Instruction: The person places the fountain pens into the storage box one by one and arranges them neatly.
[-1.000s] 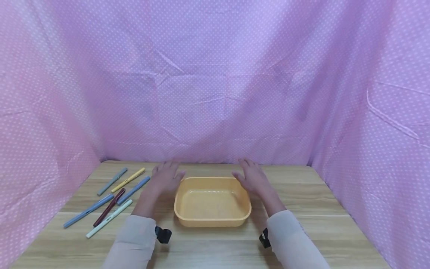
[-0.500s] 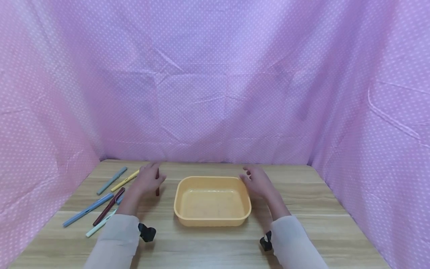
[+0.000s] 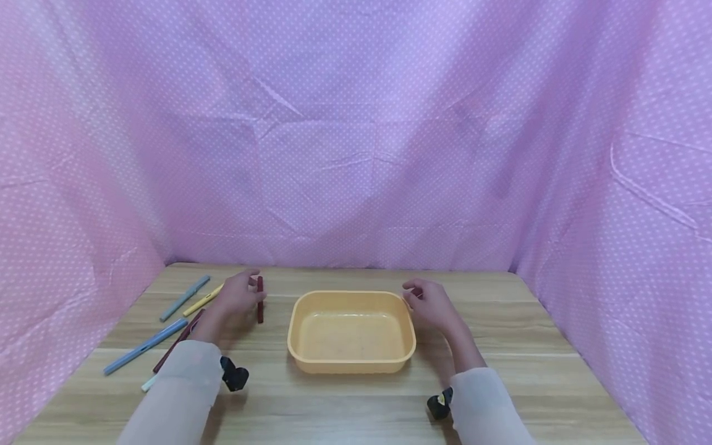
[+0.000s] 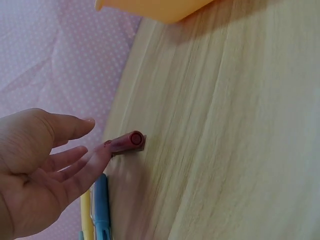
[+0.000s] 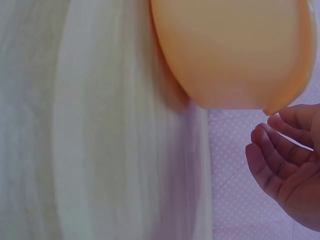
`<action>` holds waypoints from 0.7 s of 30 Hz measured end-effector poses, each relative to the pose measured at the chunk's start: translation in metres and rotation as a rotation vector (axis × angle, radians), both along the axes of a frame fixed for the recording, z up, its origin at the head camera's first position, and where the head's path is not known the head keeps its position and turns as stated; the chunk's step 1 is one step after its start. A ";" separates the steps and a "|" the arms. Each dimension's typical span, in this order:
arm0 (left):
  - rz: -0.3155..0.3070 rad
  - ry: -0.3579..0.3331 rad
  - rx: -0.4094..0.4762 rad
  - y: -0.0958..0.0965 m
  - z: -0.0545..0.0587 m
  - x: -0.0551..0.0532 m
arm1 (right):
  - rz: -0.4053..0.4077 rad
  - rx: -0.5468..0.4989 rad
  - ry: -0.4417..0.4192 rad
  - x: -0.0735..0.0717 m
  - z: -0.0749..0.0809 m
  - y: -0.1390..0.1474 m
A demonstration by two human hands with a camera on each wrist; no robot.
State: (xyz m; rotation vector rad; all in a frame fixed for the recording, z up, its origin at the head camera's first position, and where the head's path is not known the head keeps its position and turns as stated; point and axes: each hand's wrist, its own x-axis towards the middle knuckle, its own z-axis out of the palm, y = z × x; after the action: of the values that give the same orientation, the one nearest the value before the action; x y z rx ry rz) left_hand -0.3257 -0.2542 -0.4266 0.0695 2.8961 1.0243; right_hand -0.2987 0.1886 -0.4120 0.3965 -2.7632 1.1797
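Note:
A dark red pen (image 3: 260,314) lies on the table left of the yellow-orange plastic basin (image 3: 351,361), pointing away from me. My left hand (image 3: 236,296) is right beside this pen, its thumb overlapping it in the head view. In the left wrist view the fingers spread loosely, the thumb stands apart, and a fingertip is right at the side of the dark red pen (image 4: 129,142). My right hand (image 3: 431,301) is near the basin's far right corner with fingers loosely bent. In the right wrist view its fingertips are right at the rim of the basin (image 5: 235,55), holding nothing.
Left of my left arm lie a grey-green pen (image 3: 185,298), a yellow pen (image 3: 201,301), a blue pen (image 3: 146,347), another dark red pen (image 3: 177,343) and a pale green pen (image 3: 148,384). My forearm partly covers some. Pink dotted cloth (image 3: 356,185) encloses the table.
My left hand has moved left from the basin, and the single dark red pen now shows beside its fingers. My right hand has drawn slightly right, its fingers more bent. The basin has stayed put.

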 end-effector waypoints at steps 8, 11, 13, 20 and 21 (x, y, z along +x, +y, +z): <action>0.019 -0.053 0.158 -0.004 -0.001 -0.001 | -0.002 -0.152 -0.088 0.004 -0.006 0.003; 0.024 -0.067 0.198 -0.004 -0.002 -0.001 | 0.003 -0.192 -0.084 0.005 -0.009 0.005; 0.034 -0.087 0.216 -0.003 -0.003 -0.003 | 0.006 -0.219 -0.087 0.006 -0.011 0.005; 0.031 -0.120 0.245 -0.004 -0.005 -0.005 | 0.010 -0.396 -0.191 0.006 -0.021 0.006; 0.029 -0.121 0.243 -0.004 -0.006 -0.005 | 0.008 -0.418 -0.203 0.006 -0.022 0.006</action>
State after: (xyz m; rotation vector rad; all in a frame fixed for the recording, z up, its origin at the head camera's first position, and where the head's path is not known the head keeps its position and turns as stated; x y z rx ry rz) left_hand -0.3307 -0.2580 -0.4321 -0.0210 2.6603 1.3311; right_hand -0.2928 0.1947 -0.4343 0.2541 -2.5661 1.8360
